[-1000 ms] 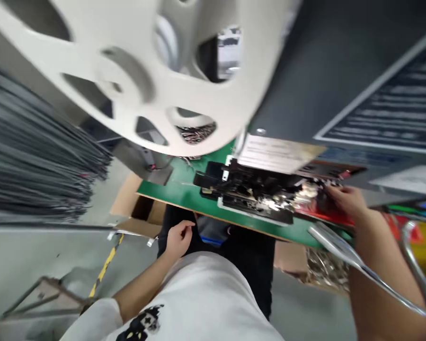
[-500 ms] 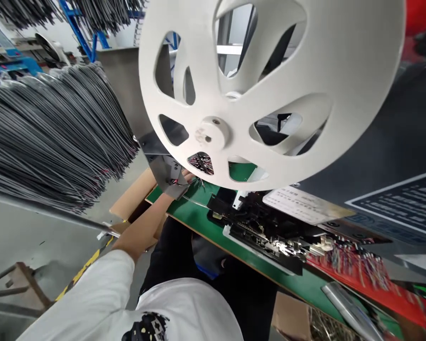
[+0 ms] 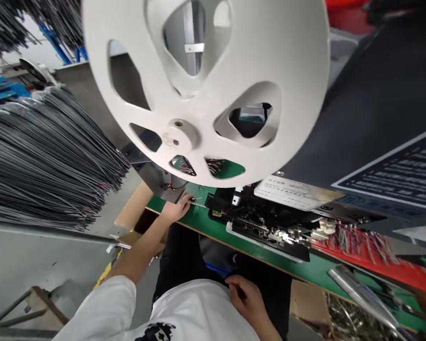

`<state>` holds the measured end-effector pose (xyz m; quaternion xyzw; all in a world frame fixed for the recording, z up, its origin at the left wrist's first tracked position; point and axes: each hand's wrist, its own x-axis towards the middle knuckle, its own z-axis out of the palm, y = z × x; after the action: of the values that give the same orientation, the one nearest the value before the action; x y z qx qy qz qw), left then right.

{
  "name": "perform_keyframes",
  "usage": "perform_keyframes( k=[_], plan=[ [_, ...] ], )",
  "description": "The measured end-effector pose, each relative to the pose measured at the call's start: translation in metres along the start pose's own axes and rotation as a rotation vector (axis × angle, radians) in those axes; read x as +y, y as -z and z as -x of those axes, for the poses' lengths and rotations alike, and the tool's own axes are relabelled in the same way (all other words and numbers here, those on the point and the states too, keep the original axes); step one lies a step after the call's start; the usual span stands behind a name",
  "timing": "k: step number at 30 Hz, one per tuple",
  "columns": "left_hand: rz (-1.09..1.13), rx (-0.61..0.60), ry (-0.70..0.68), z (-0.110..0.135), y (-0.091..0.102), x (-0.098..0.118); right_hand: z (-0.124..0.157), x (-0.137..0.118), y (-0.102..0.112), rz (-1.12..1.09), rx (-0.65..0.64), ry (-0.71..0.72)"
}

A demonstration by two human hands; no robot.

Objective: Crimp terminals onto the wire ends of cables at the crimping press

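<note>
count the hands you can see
2. The left hand is at the green workbench by a metal terminal strip; the right hand is at the dark trousers. The white reel could hide others.

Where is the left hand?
In the head view, the left hand sits at the edge of the green bench, below the white reel, left of the black machine.

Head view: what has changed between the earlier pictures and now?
The left hand has moved up from beside the lap to the green bench, next to a toothed metal strip; whether it grips the strip is unclear. The right hand has left the red tray and come down to the lap. The white reel and the machine stayed as they were.
</note>
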<state>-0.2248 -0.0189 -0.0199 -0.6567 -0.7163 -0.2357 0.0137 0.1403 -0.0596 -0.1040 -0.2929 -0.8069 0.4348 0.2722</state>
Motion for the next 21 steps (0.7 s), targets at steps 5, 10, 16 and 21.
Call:
perform_keyframes(
  k=[5, 10, 16, 21],
  plan=[
    [0.300, -0.150, 0.059, 0.073, -0.004, 0.051, -0.043, -0.024, -0.012, -0.369, -0.006, -0.164],
    [1.323, -0.493, 0.431, 0.104, -0.031, 0.115, -0.068, -0.044, -0.007, -0.747, 0.100, -0.254],
    [1.545, -0.469, 0.544, 0.092, -0.046, 0.162, -0.050, -0.052, 0.021, -0.736, 0.199, -0.240],
    [1.281, -0.415, 0.205, 0.070, -0.038, 0.183, -0.039, -0.052, 0.040, -0.624, 0.324, -0.286]
  ],
)
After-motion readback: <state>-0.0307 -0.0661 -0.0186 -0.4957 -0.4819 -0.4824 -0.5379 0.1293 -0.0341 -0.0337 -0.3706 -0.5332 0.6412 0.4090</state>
